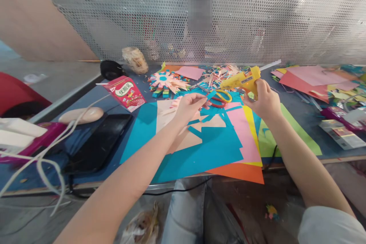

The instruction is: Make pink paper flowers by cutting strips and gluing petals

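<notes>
Above coloured paper sheets [211, 148], mid-table: left hand [188, 106] pinching blue paper strip [211, 94] between fingertips; thin, floppy, probably creases easily, best gripped near end; right hand [263, 101] closed round yellow glue gun [241, 80] handle; rigid, light, nozzle likely hot.

1 head-worn view, facing forward and down, close above the table [94, 91]

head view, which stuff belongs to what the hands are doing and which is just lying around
In hand: yellow glue gun gripped by the right hand; blue paper strip pinched by the left hand.
Lying about: scissors, red carton, paper flower.
</notes>
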